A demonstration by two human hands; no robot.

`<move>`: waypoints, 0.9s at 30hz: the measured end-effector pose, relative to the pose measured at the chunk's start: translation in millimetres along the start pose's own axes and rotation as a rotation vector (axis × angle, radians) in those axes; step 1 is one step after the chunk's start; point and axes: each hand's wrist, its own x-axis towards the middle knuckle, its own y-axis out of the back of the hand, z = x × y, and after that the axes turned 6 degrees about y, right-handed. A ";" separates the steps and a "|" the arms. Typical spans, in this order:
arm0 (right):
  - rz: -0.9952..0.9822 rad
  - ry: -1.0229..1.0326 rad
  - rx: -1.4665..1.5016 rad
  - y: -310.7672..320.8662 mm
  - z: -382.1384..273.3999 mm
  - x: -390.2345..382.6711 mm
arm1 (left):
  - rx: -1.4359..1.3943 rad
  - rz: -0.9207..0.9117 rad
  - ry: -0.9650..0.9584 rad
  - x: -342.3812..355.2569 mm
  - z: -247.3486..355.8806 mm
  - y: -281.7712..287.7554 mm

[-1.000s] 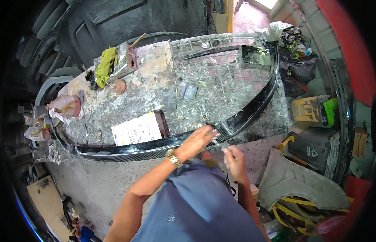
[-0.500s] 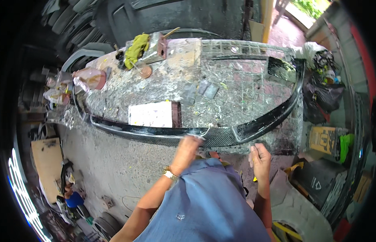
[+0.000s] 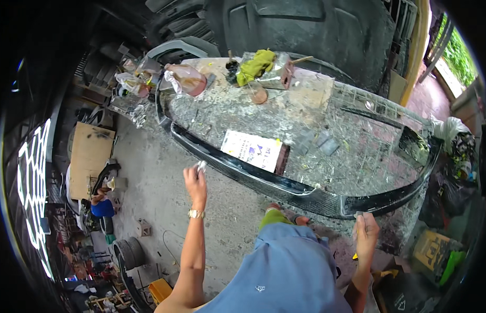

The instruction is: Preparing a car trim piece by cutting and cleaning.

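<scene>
My left hand (image 3: 195,182) was off the bench, over the floor, its fingers drawn together in a pinch on a small white scrap (image 3: 202,166). My right hand (image 3: 366,232) was up at the near edge of the long black trim strip (image 3: 269,189), thumb and fingers nearly closed on what looked like a small greyish piece (image 3: 359,213); I couldn't tell whether it touched the strip. The strip, woven-patterned along its near face, curved along the near side of the bench (image 3: 243,116) and bent away at both ends.

At the far left lay a translucent pinkish jug (image 3: 193,83) with amber-brown staining or liquid inside, I couldn't tell which. To its right, a dark pot (image 3: 232,72) had a stick poking out. Next came a metal can (image 3: 278,75) with a yellow-green cloth (image 3: 256,67) draped over it, and nearer, a small clear cup (image 3: 258,95) with something brownish in the bottom. An open-topped rectangular tin (image 3: 411,144) sat at the right, its contents too murky to make out.

Just beyond the strip, a white-faced tin (image 3: 251,151) carried hand-drawn-looking dark and purple lettering. On the right, a cardboard box (image 3: 432,249) bore a dark printed emblem.
</scene>
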 end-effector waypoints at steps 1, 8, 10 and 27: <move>-0.032 -0.013 -0.029 -5.8 -6.8 2.8 | 0.015 0.000 -0.091 14.3 -1.0 -12.1; -0.006 0.056 0.002 -8.7 -15.9 14.3 | -0.097 -0.743 -0.506 -105.4 111.1 -87.3; -0.049 0.101 0.033 -13.4 -16.6 15.5 | -0.290 -1.112 -0.714 -187.1 115.2 -98.5; 0.035 0.148 0.025 -94.3 -14.6 26.6 | -0.107 -0.840 -0.821 -25.8 31.3 -61.2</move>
